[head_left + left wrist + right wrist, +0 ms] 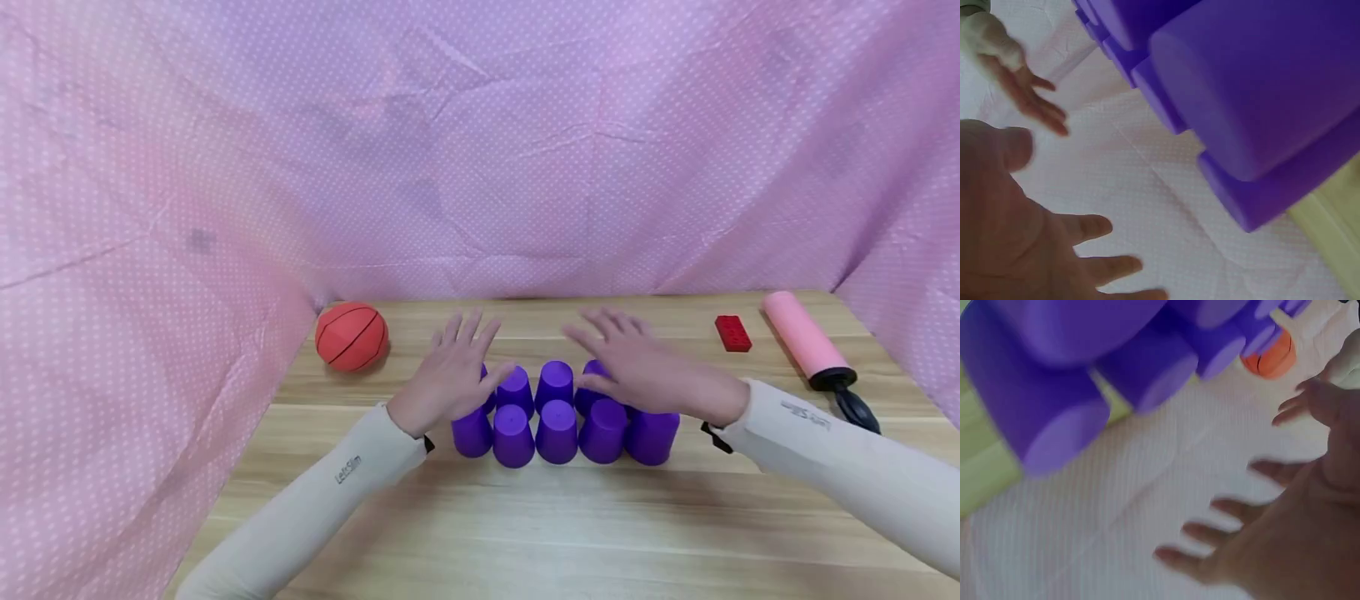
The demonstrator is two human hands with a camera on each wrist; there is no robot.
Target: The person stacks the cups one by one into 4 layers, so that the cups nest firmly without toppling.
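Observation:
Two rows of purple cups (557, 432) stand upside down side by side on the wooden table. Over the left end of the rows is my left hand (453, 379), fingers spread and holding nothing; it hides part of the cups there. My right hand (637, 367) hovers above the right end, its fingers also spread, covering some of the back cups. In the left wrist view a purple cup (1254, 81) looms close, with the left palm (1010, 231) apart from it. The right wrist view has the right hand (1291, 525) away from the nearby cups (1147, 369).
An orange ball with black lines (352, 337) lies at the back left of the table (525, 542). At the back right are a red toy brick (732, 333) and a pink hand pump (806, 337) with a black handle. A pink dotted cloth (480, 167) hangs behind.

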